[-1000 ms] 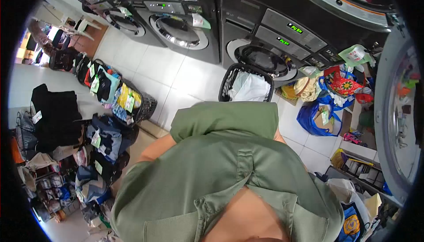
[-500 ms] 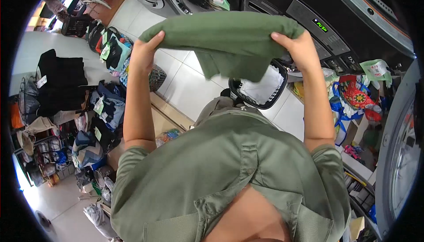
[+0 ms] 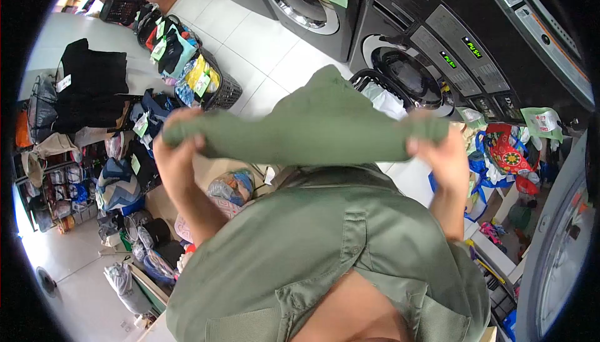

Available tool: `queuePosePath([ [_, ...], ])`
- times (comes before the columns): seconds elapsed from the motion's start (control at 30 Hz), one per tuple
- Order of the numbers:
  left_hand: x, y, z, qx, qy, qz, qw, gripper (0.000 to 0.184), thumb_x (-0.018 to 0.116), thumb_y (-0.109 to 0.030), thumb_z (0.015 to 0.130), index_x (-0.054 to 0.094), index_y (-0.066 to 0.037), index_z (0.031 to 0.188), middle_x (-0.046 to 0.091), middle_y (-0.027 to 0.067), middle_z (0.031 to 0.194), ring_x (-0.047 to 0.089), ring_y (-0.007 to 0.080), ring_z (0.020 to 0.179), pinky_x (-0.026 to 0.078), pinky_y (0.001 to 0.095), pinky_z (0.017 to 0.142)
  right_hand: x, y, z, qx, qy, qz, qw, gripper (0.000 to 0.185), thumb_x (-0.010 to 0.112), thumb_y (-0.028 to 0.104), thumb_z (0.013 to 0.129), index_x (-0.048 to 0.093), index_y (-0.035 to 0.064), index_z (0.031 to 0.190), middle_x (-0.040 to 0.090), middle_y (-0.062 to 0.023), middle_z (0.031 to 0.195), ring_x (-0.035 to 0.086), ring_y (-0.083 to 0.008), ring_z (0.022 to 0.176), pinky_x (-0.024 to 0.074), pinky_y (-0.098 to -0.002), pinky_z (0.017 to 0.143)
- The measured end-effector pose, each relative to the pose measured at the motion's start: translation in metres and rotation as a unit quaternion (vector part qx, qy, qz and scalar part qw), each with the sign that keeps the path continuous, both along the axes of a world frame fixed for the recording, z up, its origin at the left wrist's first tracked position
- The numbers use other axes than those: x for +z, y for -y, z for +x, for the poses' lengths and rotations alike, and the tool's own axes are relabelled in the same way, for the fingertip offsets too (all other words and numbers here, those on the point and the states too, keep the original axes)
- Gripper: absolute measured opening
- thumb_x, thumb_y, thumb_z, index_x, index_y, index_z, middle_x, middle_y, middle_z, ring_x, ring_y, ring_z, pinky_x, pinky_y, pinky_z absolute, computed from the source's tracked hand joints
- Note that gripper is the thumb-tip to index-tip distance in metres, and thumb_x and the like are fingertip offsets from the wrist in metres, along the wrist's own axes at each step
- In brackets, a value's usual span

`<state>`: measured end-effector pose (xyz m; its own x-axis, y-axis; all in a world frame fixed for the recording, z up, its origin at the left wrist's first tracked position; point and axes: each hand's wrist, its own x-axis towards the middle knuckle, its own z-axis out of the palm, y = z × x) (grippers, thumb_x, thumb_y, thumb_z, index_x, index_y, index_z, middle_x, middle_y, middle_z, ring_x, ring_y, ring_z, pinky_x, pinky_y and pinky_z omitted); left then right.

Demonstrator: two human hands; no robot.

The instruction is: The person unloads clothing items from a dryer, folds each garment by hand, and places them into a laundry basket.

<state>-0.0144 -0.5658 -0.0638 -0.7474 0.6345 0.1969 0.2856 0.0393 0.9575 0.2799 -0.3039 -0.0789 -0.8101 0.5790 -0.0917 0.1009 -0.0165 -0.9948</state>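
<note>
A green cloth garment (image 3: 312,133) is stretched sideways between my two hands, in front of my chest. My left hand (image 3: 181,142) is closed around its left end, with the thumb on the near side. At the opposite end my right hand (image 3: 437,145) grips the fabric in the same way. Both hands are somewhat blurred by motion. A pointed fold of the cloth flares out on the far side. Its exact kind of garment cannot be told.
Front-loading washers (image 3: 300,1) line the far side, and an open round machine door (image 3: 562,248) stands at right. A black basket (image 3: 365,79) holds white cloth. Further laundry fills a basket (image 3: 225,89) at left and blue bags (image 3: 478,173) at right. Black clothing (image 3: 90,86) lies at far left.
Both hands have come down and closer to my body with the green garment still held between them. Its loose part, hanging on the near side before, now points away from me.
</note>
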Motion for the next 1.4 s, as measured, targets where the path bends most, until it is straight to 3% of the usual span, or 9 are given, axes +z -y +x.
queuePosePath([
  [0.1,-0.014,-0.059,-0.034,0.165,0.056,-0.122,0.977,0.044,0.071,-0.023,0.069,0.056,0.003,0.101,0.058,0.0143,0.098,0.055,0.0230,0.088,0.043,0.0305,0.078,0.007,-0.025,-0.098,-0.158,-0.040,0.017,0.987,0.042,0.069,0.020,0.072,0.050,-0.0009,0.103,0.060,-0.0127,0.095,0.058,-0.0182,0.082,0.0458,-0.0277,0.072],
  [0.13,-0.059,-0.068,-0.058,0.269,-0.268,-0.302,0.875,0.066,0.073,-0.032,0.066,0.047,0.002,0.115,0.042,0.0246,0.122,0.043,0.0353,0.111,0.037,0.0369,0.090,-0.014,-0.027,-0.128,-0.268,0.059,0.288,0.918,0.063,0.072,0.029,0.066,0.042,0.0017,0.113,0.045,-0.0202,0.119,0.049,-0.0276,0.105,0.0412,-0.0400,0.085],
  [0.23,-0.138,-0.108,0.008,0.147,-0.160,-0.465,0.858,0.090,0.050,-0.061,0.071,0.017,-0.007,0.136,0.010,0.0233,0.140,0.018,0.0453,0.125,0.020,0.0619,0.094,-0.098,0.002,-0.165,-0.131,0.286,0.462,0.829,0.094,0.071,0.048,0.058,0.024,0.0153,0.132,0.014,-0.0159,0.140,0.019,-0.0397,0.126,0.0221,-0.0685,0.087],
  [0.43,-0.254,-0.065,0.010,-0.059,0.544,-0.396,0.737,0.074,0.046,-0.059,0.078,0.039,-0.004,0.127,0.045,0.0162,0.124,0.047,0.0260,0.109,0.038,0.0378,0.090,-0.260,0.010,-0.112,-0.166,0.248,-0.377,0.877,0.096,0.078,0.029,0.056,0.023,-0.0081,0.125,0.043,-0.0232,0.120,0.045,-0.0322,0.110,0.0387,-0.0338,0.091],
  [0.83,-0.299,-0.257,0.041,-0.231,0.331,-0.157,0.901,0.066,0.070,-0.009,0.068,0.034,0.001,0.122,0.054,0.0131,0.107,0.053,0.0235,0.099,0.044,0.0356,0.085,-0.274,-0.053,0.025,-0.377,0.046,-0.133,0.915,0.067,0.066,0.005,0.069,0.026,-0.0022,0.123,0.045,-0.0177,0.117,0.047,-0.0251,0.106,0.0374,-0.0331,0.090],
  [0.93,-0.377,-0.281,0.060,-0.304,0.174,-0.242,0.905,0.072,0.070,-0.017,0.070,0.028,-0.002,0.127,0.044,0.0182,0.121,0.043,0.0301,0.113,0.038,0.0430,0.091,-0.346,-0.070,0.050,-0.412,0.170,-0.128,0.886,0.075,0.067,0.014,0.070,0.021,-0.0024,0.127,0.042,-0.0199,0.121,0.045,-0.0277,0.110,0.0372,-0.0342,0.091],
  [1.0,-0.382,-0.292,0.074,-0.153,-0.047,-0.640,0.752,0.080,0.069,-0.027,0.069,0.022,-0.005,0.131,0.024,0.0227,0.134,0.025,0.0384,0.124,0.029,0.0520,0.095,-0.380,-0.069,0.069,-0.267,0.682,-0.096,0.674,0.088,0.067,0.028,0.070,0.013,-0.0011,0.133,0.036,-0.0230,0.127,0.041,-0.0336,0.114,0.0354,-0.0370,0.093],
  [1.23,-0.119,-0.448,0.035,-0.116,-0.380,0.089,0.913,0.077,0.064,-0.030,0.072,0.024,-0.006,0.132,0.010,0.0230,0.140,0.008,0.0451,0.127,0.011,0.0550,0.099,-0.166,-0.147,0.057,-0.180,0.305,-0.010,0.935,0.048,0.063,0.030,0.077,0.051,-0.0020,0.111,0.057,-0.0131,0.107,0.056,-0.0177,0.092,0.0436,-0.0292,0.080],
  [1.4,0.069,-0.546,0.024,0.032,-0.472,0.259,0.842,0.071,0.056,-0.041,0.076,0.028,-0.006,0.131,0.012,0.0213,0.140,0.007,0.0462,0.127,0.010,0.0609,0.095,0.086,-0.215,0.027,-0.355,0.023,0.282,0.891,0.020,0.059,0.014,0.081,0.059,-0.0011,0.094,0.060,-0.0044,0.087,0.053,-0.0087,0.081,0.0434,-0.0228,0.072],
])
